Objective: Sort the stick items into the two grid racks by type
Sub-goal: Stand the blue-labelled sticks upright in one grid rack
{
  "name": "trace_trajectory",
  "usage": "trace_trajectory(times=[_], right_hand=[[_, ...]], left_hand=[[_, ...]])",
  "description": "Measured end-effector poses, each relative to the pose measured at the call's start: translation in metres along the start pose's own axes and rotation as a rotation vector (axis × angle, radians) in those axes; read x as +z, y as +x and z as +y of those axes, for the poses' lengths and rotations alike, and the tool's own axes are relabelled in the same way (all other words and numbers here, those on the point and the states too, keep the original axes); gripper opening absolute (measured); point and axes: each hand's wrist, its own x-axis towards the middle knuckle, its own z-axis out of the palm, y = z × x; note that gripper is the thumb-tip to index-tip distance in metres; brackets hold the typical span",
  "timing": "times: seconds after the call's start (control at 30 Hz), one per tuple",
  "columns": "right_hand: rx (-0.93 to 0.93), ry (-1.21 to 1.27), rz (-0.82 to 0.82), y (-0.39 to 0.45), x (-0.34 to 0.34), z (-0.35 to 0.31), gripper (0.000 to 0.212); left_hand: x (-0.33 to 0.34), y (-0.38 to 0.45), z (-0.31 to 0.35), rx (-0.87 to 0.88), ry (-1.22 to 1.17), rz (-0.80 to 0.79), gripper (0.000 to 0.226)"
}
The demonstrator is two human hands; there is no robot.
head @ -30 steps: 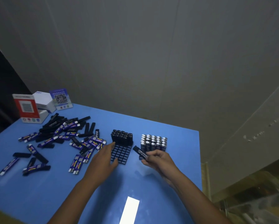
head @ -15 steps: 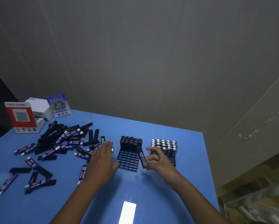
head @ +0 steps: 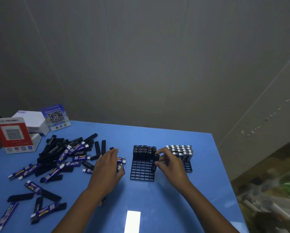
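Landmark: black plastic grid rack [head: 142,170], mid-table on the blue tabletop [head: 157,207]; its far rows are filled with upright plain black sticks [head: 144,151], its near cells are open.

Item in hand: one plain black stick [head: 155,163], upright and slightly tilted, at the rack's right edge, lower end over the row just in front of the filled ones. A second ago it lay flat in the same fingers, to the right of the rack in front of the other rack; half a second ago it was tipping up beside the rack. It is now nearly aligned with a cell; whether the tip has entered cannot be told.

Right hand [head: 170,163]: fingers and thumb pinching that stick near its top.

Left hand [head: 107,167]: left of the rack, fingers laid over purple-labelled sticks [head: 121,161]; it has shifted slightly toward the pile. Whether it grips one cannot be told.

Second black grid rack [head: 188,167]: right of the landmark, holding upright silver-capped labelled sticks [head: 180,150].

Loose pile of black and purple-labelled sticks [head: 65,155]: far left of the rack, much unsorted.

Judgement: insertion step nearly complete; the task is far from done.

Also present: red QR-code stand [head: 12,133], white box [head: 32,120], blue QR-code card [head: 56,116], far left beyond the pile.
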Motion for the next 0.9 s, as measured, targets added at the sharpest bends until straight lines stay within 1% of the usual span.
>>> trace_trajectory(times=[0.1,0.33,0.47,0.57,0.63,0.67,0.77,0.9], right_hand=[[0.003,-0.05,0.036,0.009,-0.001,0.005,0.028],[-0.03,-0.181,0.013,0.035,-0.003,0.024,0.019],[-0.005,-0.238,-0.018,0.046,-0.004,0.03,0.024],[-0.08,-0.344,-0.08,0.053,-0.006,0.034,0.024],[-0.104,-0.394,-0.089,0.058,-0.006,0.035,0.016],[-0.082,-0.387,-0.088,0.062,-0.006,0.036,0.015],[0.034,-0.372,-0.102,0.073,-0.004,0.04,0.024],[0.046,-0.44,-0.127,0.079,0.0,0.043,0.025]], left_hand=[[0.003,0.007,0.0,0.005,-0.009,-0.009,0.069],[0.005,0.019,0.005,-0.026,-0.033,-0.022,0.068],[0.006,0.031,0.006,-0.031,-0.022,-0.025,0.067],[0.007,0.037,0.008,-0.036,-0.026,-0.009,0.065],[0.009,0.04,0.009,-0.039,-0.017,-0.009,0.064],[0.01,0.041,0.009,-0.044,-0.016,-0.012,0.064],[0.011,0.044,0.01,-0.049,-0.017,-0.024,0.064],[0.012,0.047,0.011,-0.061,-0.018,-0.024,0.063]])
